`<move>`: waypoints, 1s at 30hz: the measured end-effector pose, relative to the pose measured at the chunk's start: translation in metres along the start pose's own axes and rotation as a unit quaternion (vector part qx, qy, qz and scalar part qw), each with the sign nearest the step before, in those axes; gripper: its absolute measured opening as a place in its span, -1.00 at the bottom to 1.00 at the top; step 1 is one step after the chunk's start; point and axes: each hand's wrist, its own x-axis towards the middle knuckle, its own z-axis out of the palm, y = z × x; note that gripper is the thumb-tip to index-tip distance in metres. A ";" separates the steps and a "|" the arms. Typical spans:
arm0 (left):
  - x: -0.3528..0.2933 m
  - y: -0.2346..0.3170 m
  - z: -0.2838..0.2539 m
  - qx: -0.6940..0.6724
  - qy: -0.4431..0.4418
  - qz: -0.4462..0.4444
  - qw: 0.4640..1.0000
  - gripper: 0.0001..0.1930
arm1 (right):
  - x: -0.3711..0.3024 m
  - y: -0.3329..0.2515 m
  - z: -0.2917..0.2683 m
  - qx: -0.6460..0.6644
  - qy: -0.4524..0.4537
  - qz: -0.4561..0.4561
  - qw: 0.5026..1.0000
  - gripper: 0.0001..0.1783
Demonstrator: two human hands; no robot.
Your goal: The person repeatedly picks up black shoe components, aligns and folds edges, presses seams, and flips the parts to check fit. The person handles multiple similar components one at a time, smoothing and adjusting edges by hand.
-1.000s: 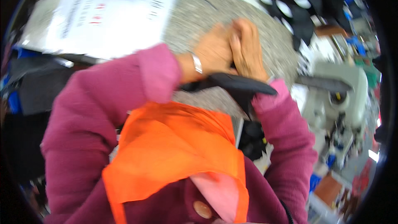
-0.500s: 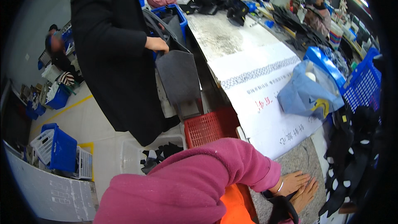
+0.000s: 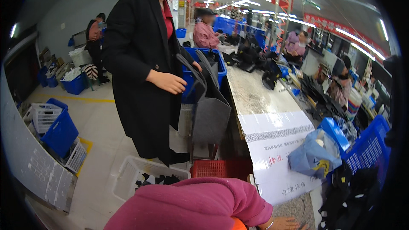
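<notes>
My left arm, in a pink sleeve (image 3: 204, 202), crosses the lower edge toward the right. At its end my left hand (image 3: 284, 223), with a bracelet at the wrist, lies flat on the speckled grey surface (image 3: 298, 208). Its fingers look stretched out, and the picture's lower edge cuts it off. I cannot make out my right hand. Beside the hand, black pieces with white spots (image 3: 341, 206) hang at the right. White printed paper (image 3: 277, 157) covers the table beyond, and a blue bag (image 3: 313, 155) stands on it.
A person in a black coat (image 3: 140, 59) stands left of the table, by a grey felt tote bag (image 3: 211, 121). A red crate (image 3: 219, 168) and a white bin (image 3: 128, 179) of dark scraps sit below. A blue basket (image 3: 368, 145) is at the right.
My view has tilted up, so my hands have dropped toward the lower edge and my right hand is out of sight. The person's near hand has come off the grey tote bag.
</notes>
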 end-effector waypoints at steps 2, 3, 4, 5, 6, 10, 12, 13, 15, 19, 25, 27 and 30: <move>0.000 -0.004 -0.008 -0.069 -0.046 -0.014 0.997 -0.16 | 0.002 0.005 0.003 0.004 -0.002 -0.010 1.000 -0.35; 0.001 -0.006 -0.015 -0.094 -0.063 -0.020 0.993 -0.16 | 0.003 0.007 0.004 0.005 -0.002 -0.014 1.000 -0.34; 0.002 -0.008 -0.022 -0.113 -0.077 -0.028 0.990 -0.17 | 0.004 0.008 0.005 0.006 -0.002 -0.019 1.000 -0.34; 0.003 -0.009 -0.030 -0.128 -0.088 -0.032 0.987 -0.17 | 0.005 0.010 0.005 0.005 0.000 -0.026 1.000 -0.34; 0.005 -0.010 -0.039 -0.145 -0.102 -0.037 0.983 -0.17 | 0.006 0.011 0.005 0.003 0.001 -0.035 0.999 -0.34; 0.015 -0.008 -0.070 -0.183 -0.130 -0.048 0.973 -0.19 | 0.011 0.017 -0.003 0.069 -0.078 -0.006 0.995 -0.30; 0.019 0.000 -0.083 -0.208 -0.146 -0.050 0.966 -0.20 | 0.012 0.020 -0.009 0.037 -0.037 -0.054 0.997 -0.31; 0.021 0.005 -0.089 -0.225 -0.155 -0.049 0.961 -0.20 | 0.011 0.021 -0.013 0.016 -0.020 -0.076 0.997 -0.32; 0.022 0.013 -0.097 -0.260 -0.180 -0.053 0.947 -0.21 | 0.008 0.021 -0.021 0.003 -0.004 -0.171 0.985 -0.33; 0.026 0.009 -0.091 -0.283 -0.251 -0.037 0.925 -0.22 | -0.005 0.007 -0.032 0.032 -0.164 -0.247 0.955 -0.32; 0.017 -0.005 -0.059 -0.163 -0.305 0.020 0.938 -0.27 | -0.018 0.016 -0.005 0.038 -0.154 -0.253 0.954 -0.13; 0.012 -0.007 -0.056 -0.148 -0.252 0.034 0.956 -0.25 | -0.022 0.035 0.021 -0.080 -0.026 -0.290 0.953 -0.08; 0.003 -0.011 -0.063 -0.150 -0.260 0.040 0.953 -0.19 | -0.023 0.061 0.035 -0.103 -0.116 -0.219 0.963 -0.05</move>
